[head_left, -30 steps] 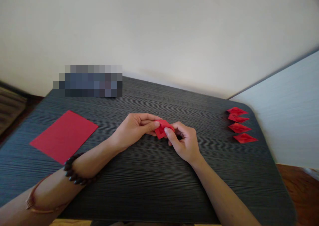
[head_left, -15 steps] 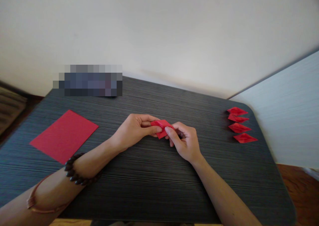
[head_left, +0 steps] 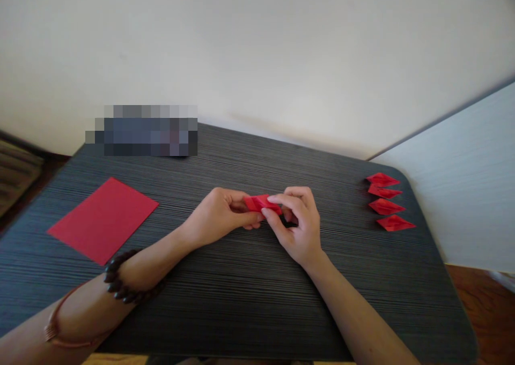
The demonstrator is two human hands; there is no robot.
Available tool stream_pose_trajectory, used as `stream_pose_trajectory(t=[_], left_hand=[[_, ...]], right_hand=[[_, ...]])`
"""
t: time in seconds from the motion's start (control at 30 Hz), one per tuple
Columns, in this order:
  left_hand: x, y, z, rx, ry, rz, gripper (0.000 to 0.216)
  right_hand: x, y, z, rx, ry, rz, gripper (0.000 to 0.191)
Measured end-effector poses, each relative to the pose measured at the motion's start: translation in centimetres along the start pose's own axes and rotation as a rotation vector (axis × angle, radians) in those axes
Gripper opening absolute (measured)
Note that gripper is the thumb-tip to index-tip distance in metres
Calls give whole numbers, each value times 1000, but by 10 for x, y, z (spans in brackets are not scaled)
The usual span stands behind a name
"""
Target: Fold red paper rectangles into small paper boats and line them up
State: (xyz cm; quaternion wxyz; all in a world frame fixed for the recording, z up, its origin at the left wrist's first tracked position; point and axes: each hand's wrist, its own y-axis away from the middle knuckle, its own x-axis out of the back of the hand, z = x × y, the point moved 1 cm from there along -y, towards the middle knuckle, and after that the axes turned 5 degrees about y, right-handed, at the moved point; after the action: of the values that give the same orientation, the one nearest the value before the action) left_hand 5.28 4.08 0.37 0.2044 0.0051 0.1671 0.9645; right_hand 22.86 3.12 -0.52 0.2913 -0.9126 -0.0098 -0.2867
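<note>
Both hands meet over the middle of the dark, fine-striped worktop (head_left: 241, 300), and between them sits a small red folded paper (head_left: 261, 202). The left hand (head_left: 219, 215) pinches the paper's left end, thumb below and fingers curled in above it. The right hand (head_left: 300, 225) closes on the right end, with its forefinger laid along the top edge and its thumb pressed up from underneath. The paper is a narrow, flattened strip lying roughly level, held just above the worktop or barely touching it (the hands hide which). Its folds are too small to make out.

Well off to the left of the left hand, a flat red sheet (head_left: 103, 218) lies on the worktop, turned at an angle to the near edge. Beyond that hand, at the far left corner, something on the worktop is blurred out and cannot be told. Well to the right of the right hand, near the worktop's right edge, four folded red pieces (head_left: 386, 201) lie in a short column, one behind the other, each pointed and slim, close together but apart.

The left wrist wears a dark bead bracelet (head_left: 120, 279), and further up that forearm sits a thin reddish bangle (head_left: 60, 327). The right forearm is bare. A pale wall (head_left: 257, 49) rises behind the worktop, and a white panel (head_left: 470, 193) stands beyond the folded pieces on the right.
</note>
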Motion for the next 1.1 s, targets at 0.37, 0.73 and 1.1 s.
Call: stream_pose_trajectory(t=[0.37,0.73,1.1], left_hand=[[-1,1,-1,-70,-150,50,17],[-2,1,-3,-132,-235,55,19],[-3,1,-5,-146,-252,53,20]], right_hand=[[1,-1,1,-41,-31,4,5],[2,-5,4,-181,-161,-123,3],[2,-5,7,-234,-206,-82,6]])
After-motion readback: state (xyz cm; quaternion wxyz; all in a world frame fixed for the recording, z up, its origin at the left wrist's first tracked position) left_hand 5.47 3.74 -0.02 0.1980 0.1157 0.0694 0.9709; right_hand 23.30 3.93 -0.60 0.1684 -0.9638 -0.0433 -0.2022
